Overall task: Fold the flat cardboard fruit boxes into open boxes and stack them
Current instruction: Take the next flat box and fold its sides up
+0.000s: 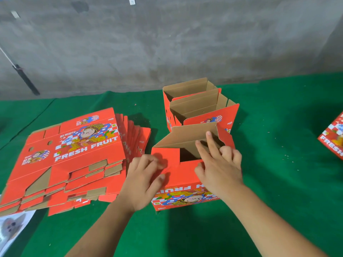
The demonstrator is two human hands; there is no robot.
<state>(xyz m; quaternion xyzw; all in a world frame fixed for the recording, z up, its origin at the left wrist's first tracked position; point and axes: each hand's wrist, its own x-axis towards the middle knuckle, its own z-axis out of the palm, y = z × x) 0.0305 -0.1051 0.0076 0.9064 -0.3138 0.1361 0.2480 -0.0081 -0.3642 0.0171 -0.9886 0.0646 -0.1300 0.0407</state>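
Green felt (278, 127) under me, flats (74, 154) stacked left. My left hand (143, 175) presses curled fingers on the box (183, 175) flap; right hand (219, 164) pokes two straight fingers inside. I'd tuck flaps squarely, holding walls steady.

Red half-folded cardboard box (187, 175) sits right before you on green felt table cover (278, 145). Your left hand (143, 180) on its near-left flap, your right hand (219, 164) on its near-right rim. Two red opened cardboard boxes (196, 106) stand just behind it, nested together. Fanned stack of flat red printed box blanks (74, 158) lies left. Another red printed box (333, 140) at far right edge. Grey concrete wall (167, 43) behind table.
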